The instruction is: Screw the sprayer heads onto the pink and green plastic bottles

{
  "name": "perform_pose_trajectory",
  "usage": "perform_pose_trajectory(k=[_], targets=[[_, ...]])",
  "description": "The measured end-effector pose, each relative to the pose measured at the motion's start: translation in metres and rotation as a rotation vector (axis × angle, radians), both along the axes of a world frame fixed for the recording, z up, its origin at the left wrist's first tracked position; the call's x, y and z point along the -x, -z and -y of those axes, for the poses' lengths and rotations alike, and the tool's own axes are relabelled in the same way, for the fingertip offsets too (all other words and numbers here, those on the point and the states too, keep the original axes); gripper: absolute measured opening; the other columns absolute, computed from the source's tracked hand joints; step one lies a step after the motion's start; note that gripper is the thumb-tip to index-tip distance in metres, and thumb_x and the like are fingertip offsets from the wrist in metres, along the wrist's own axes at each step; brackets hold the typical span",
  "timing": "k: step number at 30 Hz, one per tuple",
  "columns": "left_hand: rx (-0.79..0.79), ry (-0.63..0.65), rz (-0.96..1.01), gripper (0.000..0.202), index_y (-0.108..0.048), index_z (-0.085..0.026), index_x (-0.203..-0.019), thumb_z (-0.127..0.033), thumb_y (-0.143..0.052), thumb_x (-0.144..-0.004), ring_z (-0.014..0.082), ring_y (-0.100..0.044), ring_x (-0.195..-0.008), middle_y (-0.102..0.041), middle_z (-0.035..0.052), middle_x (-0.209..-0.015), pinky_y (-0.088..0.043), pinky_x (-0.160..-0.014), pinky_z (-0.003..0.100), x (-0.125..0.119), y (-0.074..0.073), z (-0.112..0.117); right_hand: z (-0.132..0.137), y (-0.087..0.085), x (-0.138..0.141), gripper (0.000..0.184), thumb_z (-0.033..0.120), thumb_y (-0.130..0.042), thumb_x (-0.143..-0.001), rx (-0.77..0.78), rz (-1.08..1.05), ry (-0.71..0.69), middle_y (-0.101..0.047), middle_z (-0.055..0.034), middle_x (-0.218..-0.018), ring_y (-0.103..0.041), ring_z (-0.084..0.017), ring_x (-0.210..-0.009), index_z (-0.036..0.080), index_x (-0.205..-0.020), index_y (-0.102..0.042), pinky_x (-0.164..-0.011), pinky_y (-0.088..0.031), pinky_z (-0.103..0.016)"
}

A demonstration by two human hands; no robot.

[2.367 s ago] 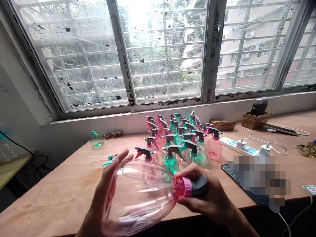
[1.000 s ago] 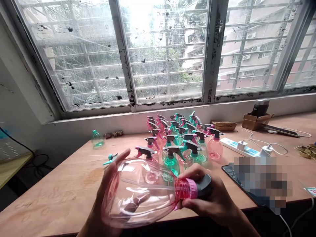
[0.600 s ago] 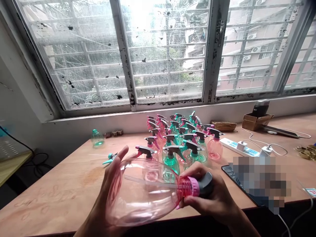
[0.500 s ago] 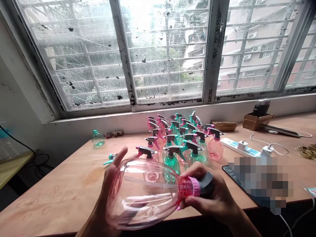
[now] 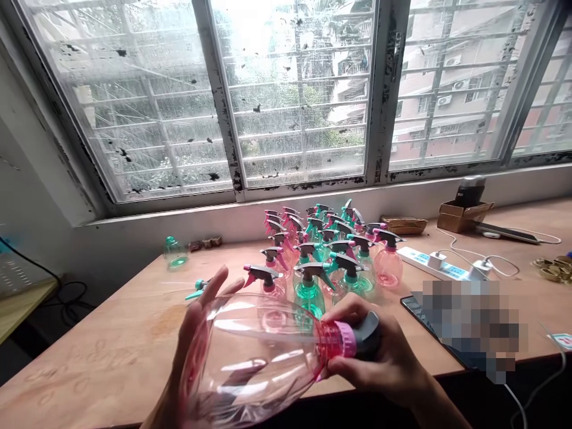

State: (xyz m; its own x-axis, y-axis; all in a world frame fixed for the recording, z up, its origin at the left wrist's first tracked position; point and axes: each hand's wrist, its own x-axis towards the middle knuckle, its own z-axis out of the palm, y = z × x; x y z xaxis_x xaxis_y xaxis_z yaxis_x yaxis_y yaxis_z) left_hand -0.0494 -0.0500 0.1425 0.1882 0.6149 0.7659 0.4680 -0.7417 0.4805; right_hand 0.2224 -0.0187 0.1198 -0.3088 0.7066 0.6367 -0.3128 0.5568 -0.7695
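Observation:
A clear pink spray bottle (image 5: 254, 363) lies on its side in the air between my hands, over the table's front edge. My left hand (image 5: 186, 339) cradles its wide base, with the upper fingers stretched out beyond it. At the neck, my right hand (image 5: 384, 360) grips the pink collar and dark grey spray head (image 5: 369, 335); most of the trigger is hidden. A thin dip tube shows inside the bottle. Behind stand several assembled pink and green spray bottles (image 5: 308, 292). Near my left fingertips lies a loose green spray head (image 5: 199, 287).
On the wooden table (image 5: 102, 339), a green bottle without a spray head (image 5: 175, 255) stands at the back left. To the right are a power strip (image 5: 429, 263) with chargers, a dark tablet (image 5: 429, 328) partly blurred out, and a cardboard box (image 5: 462, 215). Windows line the back.
The pink bottle has shifted slightly left and toward me, with its base lower in view. More of my left hand's fingertips show above it. My right hand keeps its grip at the neck.

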Motion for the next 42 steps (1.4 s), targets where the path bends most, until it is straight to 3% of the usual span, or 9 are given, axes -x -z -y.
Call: perform_pose_trajectory(k=[3, 9, 16, 23, 28, 31, 37, 40, 42], targets=[[-0.007, 0.03, 0.012, 0.107, -0.022, -0.059, -0.155, -0.038, -0.088, -0.075, 0.0448, -0.054, -0.138, -0.039, 0.0001, -0.165, -0.055, -0.104, 0.064, 0.001, -0.004, -0.001, 0.0, 0.001, 0.001, 0.035, 0.023, -0.092, -0.073, 0.007, 0.025, 0.011, -0.07, -0.0037, -0.082, -0.062, -0.014, -0.059, 0.019, -0.102, -0.073, -0.051, -0.049, -0.022], [0.001, 0.013, -0.125, 0.117, -0.016, -0.04, -0.163, -0.025, -0.089, -0.074, 0.0458, -0.043, -0.146, -0.02, 0.0107, -0.172, -0.028, -0.122, 0.069, 0.005, -0.008, 0.008, 0.0, 0.001, 0.001, 0.035, 0.019, -0.093, -0.071, -0.031, 0.042, 0.076, -0.07, -0.0021, -0.08, -0.059, -0.013, -0.061, 0.021, -0.1, -0.073, -0.052, -0.047, -0.02], [0.028, 0.013, -0.159, 0.113, -0.021, -0.039, -0.163, -0.018, -0.086, -0.073, 0.0464, -0.038, -0.149, -0.027, 0.0094, -0.17, -0.036, -0.119, 0.066, 0.003, -0.014, 0.02, 0.002, 0.001, 0.003, 0.035, 0.018, -0.091, -0.074, 0.08, -0.019, -0.058, -0.072, -0.0033, -0.083, -0.072, -0.016, -0.062, 0.02, -0.102, -0.07, -0.054, -0.056, -0.022], [-0.091, 0.12, -0.02, 0.097, -0.034, -0.045, -0.156, -0.037, -0.088, -0.076, 0.0464, -0.05, -0.14, -0.039, 0.0095, -0.164, -0.045, -0.111, 0.068, 0.003, -0.011, 0.005, 0.0, 0.004, 0.006, 0.036, 0.021, -0.093, -0.072, 0.13, -0.042, -0.128, -0.072, -0.0026, -0.077, -0.074, -0.019, -0.061, 0.019, -0.1, -0.07, -0.051, -0.058, -0.022], [-0.142, 0.0, -0.038, 0.087, -0.025, -0.048, -0.159, -0.01, -0.065, -0.092, 0.0343, -0.051, -0.143, -0.034, 0.0039, -0.166, -0.049, -0.114, 0.054, -0.009, -0.004, 0.011, 0.002, 0.005, 0.006, 0.032, 0.03, -0.09, -0.079, 0.253, -0.136, -0.256, -0.073, -0.0035, -0.076, -0.078, -0.023, -0.062, 0.019, -0.101, -0.069, -0.056, -0.063, -0.027], [-0.119, -0.021, -0.044, 0.091, -0.021, -0.05, -0.16, -0.005, -0.062, -0.092, 0.033, -0.052, -0.142, -0.035, 0.0027, -0.166, -0.051, -0.113, 0.052, -0.01, -0.004, 0.016, 0.002, 0.003, 0.003, 0.032, 0.026, -0.091, -0.078, 0.229, -0.105, -0.216, -0.073, -0.0031, -0.078, -0.075, -0.02, -0.062, 0.02, -0.102, -0.07, -0.055, -0.061, -0.025], [0.018, 0.018, -0.091, 0.112, -0.018, -0.044, -0.162, -0.044, -0.088, -0.074, 0.0464, -0.039, -0.148, -0.018, 0.0043, -0.173, -0.037, -0.12, 0.065, -0.005, -0.012, 0.021, 0.0, -0.005, -0.003, 0.034, 0.019, -0.093, -0.071, -0.052, 0.05, 0.1, -0.071, -0.0019, -0.083, -0.061, -0.012, -0.064, 0.022, -0.1, -0.075, -0.055, -0.048, -0.018], [0.009, -0.002, -0.003, 0.111, -0.022, -0.039, -0.163, -0.065, -0.08, -0.073, 0.0476, -0.035, -0.15, -0.019, 0.0067, -0.173, -0.032, -0.122, 0.065, -0.009, -0.01, 0.023, -0.001, -0.006, -0.004, 0.033, 0.02, -0.092, -0.073, -0.072, 0.11, 0.111, -0.07, -0.0013, -0.081, -0.058, -0.012, -0.063, 0.022, -0.101, -0.075, -0.055, -0.045, -0.019], [0.007, -0.037, 0.043, 0.104, -0.025, -0.036, -0.162, -0.063, -0.078, -0.077, 0.0468, -0.036, -0.15, -0.019, 0.0079, -0.173, -0.033, -0.122, 0.065, -0.011, -0.007, 0.023, -0.001, -0.006, -0.005, 0.034, 0.021, -0.093, -0.072, -0.039, 0.11, 0.088, -0.07, -0.001, -0.082, -0.058, -0.012, -0.062, 0.022, -0.101, -0.075, -0.054, -0.045, -0.019]])
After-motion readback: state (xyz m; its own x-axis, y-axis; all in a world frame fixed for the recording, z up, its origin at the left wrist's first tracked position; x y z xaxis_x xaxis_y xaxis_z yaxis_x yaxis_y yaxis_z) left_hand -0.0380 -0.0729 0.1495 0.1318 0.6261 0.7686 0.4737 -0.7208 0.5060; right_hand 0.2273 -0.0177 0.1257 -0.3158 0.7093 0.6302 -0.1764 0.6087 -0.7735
